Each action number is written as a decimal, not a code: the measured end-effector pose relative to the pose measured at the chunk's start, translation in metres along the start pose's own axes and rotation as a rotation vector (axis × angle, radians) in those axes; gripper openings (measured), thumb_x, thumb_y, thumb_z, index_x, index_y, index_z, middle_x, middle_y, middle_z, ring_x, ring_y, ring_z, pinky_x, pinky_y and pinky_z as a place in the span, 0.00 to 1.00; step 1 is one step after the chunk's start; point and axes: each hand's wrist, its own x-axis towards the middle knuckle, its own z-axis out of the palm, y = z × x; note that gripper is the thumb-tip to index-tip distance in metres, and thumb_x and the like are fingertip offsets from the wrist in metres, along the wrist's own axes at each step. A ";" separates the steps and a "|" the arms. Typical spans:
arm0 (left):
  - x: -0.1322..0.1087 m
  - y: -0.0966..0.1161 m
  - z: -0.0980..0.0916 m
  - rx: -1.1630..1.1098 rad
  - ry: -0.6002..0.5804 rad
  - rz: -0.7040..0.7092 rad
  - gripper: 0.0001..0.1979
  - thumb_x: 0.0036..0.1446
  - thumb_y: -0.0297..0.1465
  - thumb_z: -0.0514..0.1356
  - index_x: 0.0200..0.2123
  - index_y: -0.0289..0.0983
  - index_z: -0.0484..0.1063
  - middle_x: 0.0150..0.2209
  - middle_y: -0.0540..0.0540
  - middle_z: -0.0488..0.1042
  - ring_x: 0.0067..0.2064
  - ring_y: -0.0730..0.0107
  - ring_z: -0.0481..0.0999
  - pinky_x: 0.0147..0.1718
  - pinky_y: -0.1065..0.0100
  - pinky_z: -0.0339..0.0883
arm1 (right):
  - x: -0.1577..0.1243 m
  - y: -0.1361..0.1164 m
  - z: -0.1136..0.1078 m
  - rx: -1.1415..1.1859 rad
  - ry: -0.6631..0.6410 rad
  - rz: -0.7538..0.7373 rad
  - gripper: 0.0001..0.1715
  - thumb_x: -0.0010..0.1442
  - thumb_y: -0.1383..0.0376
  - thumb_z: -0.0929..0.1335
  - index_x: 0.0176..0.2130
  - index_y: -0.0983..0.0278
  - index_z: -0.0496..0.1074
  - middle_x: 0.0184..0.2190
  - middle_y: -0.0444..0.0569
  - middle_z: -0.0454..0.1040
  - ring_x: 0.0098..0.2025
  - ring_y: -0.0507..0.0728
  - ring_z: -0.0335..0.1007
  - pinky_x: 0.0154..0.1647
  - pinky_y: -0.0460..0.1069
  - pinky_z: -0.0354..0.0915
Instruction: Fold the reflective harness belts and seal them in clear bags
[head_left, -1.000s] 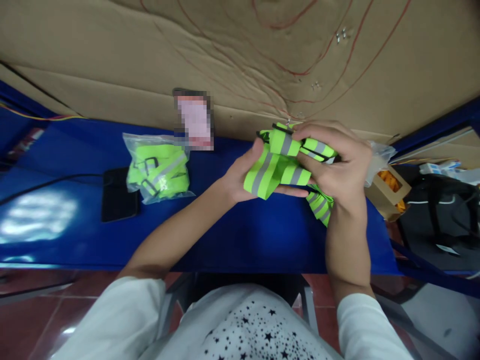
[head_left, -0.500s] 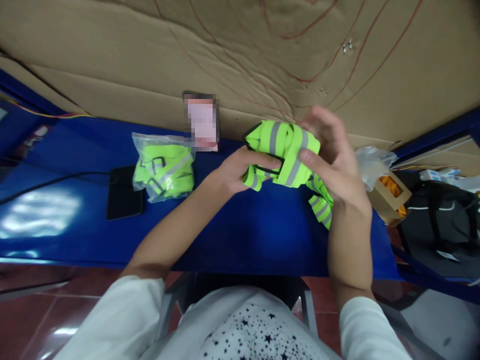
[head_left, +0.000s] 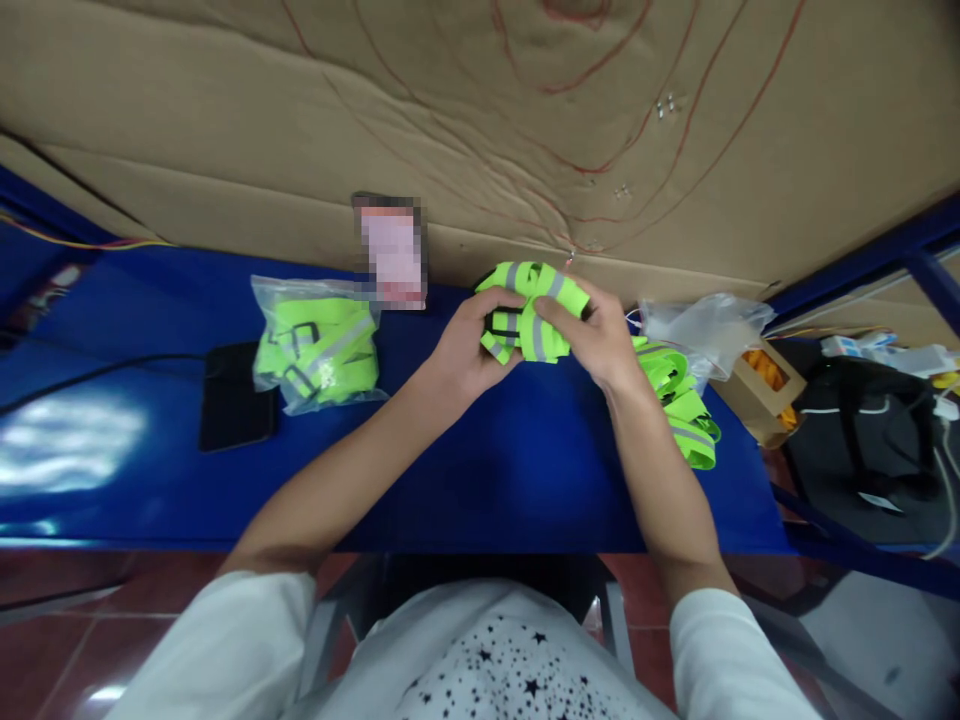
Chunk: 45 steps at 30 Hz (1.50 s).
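Note:
A folded bundle of neon-yellow reflective strap (head_left: 536,315) with grey stripes and black buckle parts is held up over the blue table (head_left: 480,460). My left hand (head_left: 469,345) grips its left side, thumb across the front near the black edge. My right hand (head_left: 600,335) is closed around the right side, with its thumb pressed on the front and its other fingers behind, partly hidden. To the right, beside my right forearm, lies a loose heap of the same strap (head_left: 690,425). On the left is a clear plastic bag (head_left: 322,345) with another folded yellow strap and black buckles inside.
A black flat device (head_left: 236,395) with a cable lies at the left. A phone-like object (head_left: 394,250), its screen blurred, leans on the cardboard wall (head_left: 225,120). At right are clear plastic bags (head_left: 709,325), an open cardboard box (head_left: 757,390) with orange contents and a black bag (head_left: 862,450).
My right hand, raised with fingers apart before, has closed around the bundle's right side. The bundle sits slightly further left in view, and more of the loose strap heap shows.

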 end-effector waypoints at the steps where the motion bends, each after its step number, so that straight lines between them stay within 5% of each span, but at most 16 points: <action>1: -0.002 -0.002 0.000 -0.046 0.031 0.030 0.04 0.51 0.26 0.64 0.32 0.39 0.74 0.29 0.55 0.78 0.29 0.74 0.78 0.34 0.73 0.75 | 0.002 0.002 0.003 -0.005 0.015 -0.019 0.25 0.59 0.50 0.75 0.52 0.59 0.78 0.46 0.46 0.83 0.47 0.59 0.80 0.53 0.57 0.77; 6: -0.022 -0.020 0.005 -0.114 0.054 0.174 0.10 0.58 0.36 0.68 0.42 0.42 0.77 0.44 0.52 0.83 0.46 0.67 0.82 0.43 0.69 0.77 | -0.007 0.010 0.020 -0.012 0.129 -0.035 0.25 0.62 0.48 0.72 0.54 0.57 0.76 0.49 0.47 0.82 0.51 0.61 0.79 0.57 0.58 0.75; 10: -0.037 -0.044 -0.014 0.007 0.100 0.198 0.16 0.53 0.34 0.75 0.43 0.40 0.77 0.43 0.52 0.83 0.45 0.70 0.82 0.43 0.71 0.77 | -0.039 0.022 0.033 -0.132 0.125 -0.041 0.30 0.66 0.47 0.68 0.60 0.57 0.72 0.58 0.51 0.78 0.59 0.62 0.75 0.65 0.59 0.69; 13: -0.048 -0.058 -0.041 0.157 0.030 0.138 0.20 0.51 0.32 0.76 0.46 0.38 0.77 0.43 0.48 0.83 0.44 0.68 0.83 0.44 0.70 0.77 | -0.066 0.024 0.016 -0.191 -0.158 -0.028 0.35 0.66 0.46 0.68 0.66 0.58 0.68 0.64 0.53 0.72 0.65 0.62 0.70 0.69 0.59 0.64; 16: -0.055 -0.065 -0.063 0.256 -0.068 -0.004 0.24 0.50 0.35 0.77 0.50 0.37 0.76 0.44 0.44 0.84 0.44 0.59 0.84 0.43 0.63 0.79 | -0.085 0.012 -0.034 -0.292 -0.496 -0.119 0.39 0.66 0.45 0.69 0.69 0.57 0.65 0.70 0.52 0.65 0.72 0.62 0.61 0.73 0.59 0.59; 17: -0.055 -0.066 -0.068 0.270 -0.086 -0.045 0.26 0.50 0.35 0.77 0.51 0.37 0.76 0.46 0.43 0.84 0.45 0.57 0.84 0.44 0.61 0.79 | -0.089 0.009 -0.056 -0.372 -0.473 -0.137 0.35 0.69 0.47 0.67 0.70 0.55 0.64 0.70 0.50 0.65 0.72 0.61 0.60 0.73 0.60 0.58; 21: -0.053 -0.067 -0.080 0.280 -0.098 -0.140 0.29 0.48 0.35 0.78 0.53 0.37 0.75 0.50 0.41 0.82 0.50 0.52 0.83 0.46 0.57 0.79 | -0.093 0.013 -0.139 -1.047 0.232 -0.138 0.30 0.68 0.54 0.69 0.64 0.61 0.71 0.66 0.59 0.69 0.68 0.68 0.63 0.70 0.67 0.57; 23: -0.052 -0.068 -0.084 0.278 -0.075 -0.148 0.31 0.47 0.36 0.78 0.53 0.38 0.74 0.50 0.41 0.82 0.49 0.52 0.83 0.44 0.57 0.79 | -0.090 0.027 -0.165 -1.336 0.354 0.022 0.25 0.66 0.57 0.70 0.58 0.64 0.77 0.62 0.62 0.73 0.64 0.73 0.66 0.64 0.69 0.58; 26: -0.052 -0.069 -0.087 0.301 -0.013 -0.111 0.34 0.44 0.34 0.79 0.54 0.39 0.73 0.49 0.42 0.82 0.49 0.54 0.82 0.44 0.59 0.78 | -0.083 0.045 -0.175 -1.419 0.431 0.097 0.18 0.68 0.61 0.66 0.48 0.67 0.82 0.48 0.61 0.80 0.52 0.69 0.72 0.57 0.64 0.62; 31: -0.057 -0.065 -0.087 0.345 0.028 -0.064 0.37 0.41 0.33 0.80 0.55 0.38 0.75 0.49 0.43 0.82 0.48 0.55 0.82 0.47 0.58 0.77 | -0.071 0.044 -0.164 -1.322 0.490 -0.162 0.19 0.69 0.56 0.67 0.45 0.64 0.83 0.41 0.56 0.82 0.45 0.64 0.75 0.52 0.58 0.64; 36: -0.062 -0.067 -0.089 0.381 -0.167 -0.091 0.33 0.50 0.34 0.77 0.58 0.37 0.72 0.52 0.41 0.81 0.52 0.55 0.81 0.54 0.56 0.74 | -0.074 0.022 -0.122 -1.361 0.862 -0.424 0.18 0.70 0.57 0.67 0.52 0.60 0.82 0.43 0.58 0.80 0.46 0.65 0.75 0.51 0.61 0.63; 37: -0.063 -0.069 -0.090 0.388 -0.219 -0.087 0.32 0.52 0.34 0.75 0.59 0.38 0.71 0.54 0.40 0.80 0.54 0.56 0.80 0.55 0.56 0.73 | -0.076 0.018 -0.103 -1.337 0.837 -0.490 0.17 0.69 0.60 0.68 0.53 0.59 0.82 0.42 0.56 0.80 0.45 0.64 0.75 0.50 0.61 0.64; 39: -0.064 -0.074 -0.092 0.404 -0.283 -0.062 0.31 0.55 0.34 0.73 0.60 0.39 0.68 0.55 0.41 0.78 0.56 0.58 0.78 0.56 0.57 0.72 | -0.079 0.015 -0.061 -1.223 0.540 -0.573 0.16 0.67 0.63 0.70 0.52 0.57 0.82 0.42 0.52 0.81 0.42 0.60 0.76 0.48 0.58 0.67; 42: -0.063 -0.076 -0.095 0.435 -0.251 -0.051 0.32 0.52 0.33 0.75 0.57 0.40 0.65 0.51 0.44 0.78 0.53 0.60 0.79 0.53 0.58 0.72 | -0.083 0.017 -0.008 -0.878 0.244 -0.444 0.14 0.69 0.64 0.69 0.50 0.55 0.83 0.40 0.49 0.80 0.42 0.57 0.76 0.47 0.55 0.70; 45: -0.060 -0.070 -0.098 0.436 -0.138 -0.094 0.37 0.45 0.33 0.79 0.54 0.40 0.64 0.49 0.45 0.77 0.52 0.58 0.79 0.52 0.57 0.72 | -0.084 0.024 0.009 -0.572 0.115 -0.263 0.13 0.69 0.63 0.69 0.50 0.54 0.82 0.41 0.48 0.80 0.42 0.56 0.77 0.46 0.53 0.73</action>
